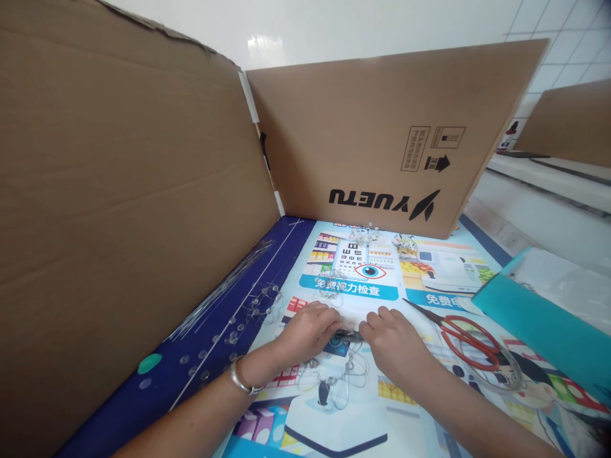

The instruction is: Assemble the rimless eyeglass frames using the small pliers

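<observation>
My left hand (310,327), with a silver bangle on the wrist, is closed at the middle of the printed table sheet. Facing it, my right hand (394,337) is also closed. Between the two sets of fingertips lies a small dark bundle (348,335), too unclear to name; what each hand pinches is hidden. Just below the hands, a wire piece with clear beads and thin loops (334,376) rests on the sheet.
Red-handled scissors (470,342) lie over a coil at right, near a teal box (544,324). More beaded wire pieces (365,235), loose clear beads (203,355), straight wires (222,286) and a green piece (149,363) lie around. Cardboard panels (363,140) stand behind and left.
</observation>
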Demonstrator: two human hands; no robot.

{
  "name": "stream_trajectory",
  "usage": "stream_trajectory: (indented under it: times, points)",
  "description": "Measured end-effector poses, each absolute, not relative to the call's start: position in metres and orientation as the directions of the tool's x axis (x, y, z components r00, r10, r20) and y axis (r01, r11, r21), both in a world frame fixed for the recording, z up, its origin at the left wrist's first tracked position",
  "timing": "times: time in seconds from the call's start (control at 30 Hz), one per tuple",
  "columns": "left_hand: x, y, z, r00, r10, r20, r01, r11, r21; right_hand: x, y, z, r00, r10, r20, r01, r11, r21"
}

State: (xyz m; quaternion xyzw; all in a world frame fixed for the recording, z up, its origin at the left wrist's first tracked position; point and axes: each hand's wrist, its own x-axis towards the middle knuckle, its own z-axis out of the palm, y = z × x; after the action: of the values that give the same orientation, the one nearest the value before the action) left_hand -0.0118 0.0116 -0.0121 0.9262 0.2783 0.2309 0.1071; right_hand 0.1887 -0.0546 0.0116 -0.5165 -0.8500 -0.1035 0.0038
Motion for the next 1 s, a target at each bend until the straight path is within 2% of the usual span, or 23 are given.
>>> stream_trajectory:
  times: [0.87, 1.0]
  points:
    - [-0.0096, 0.0084, -0.0099, 0.759, 0.552, 0.345, 0.492, -0.833, 0.252, 0.1853, -0.0585, 0.0177, -0.449, 0.889, 0.094, 0.887, 0.431, 0.167]
    - [-0.011, 0.0096, -0.0095, 0.751, 0.56, 0.35, 0.488, -0.828, 0.277, 0.1858, -0.0593, 0.0187, -0.453, 0.886, 0.104, 0.886, 0.433, 0.165]
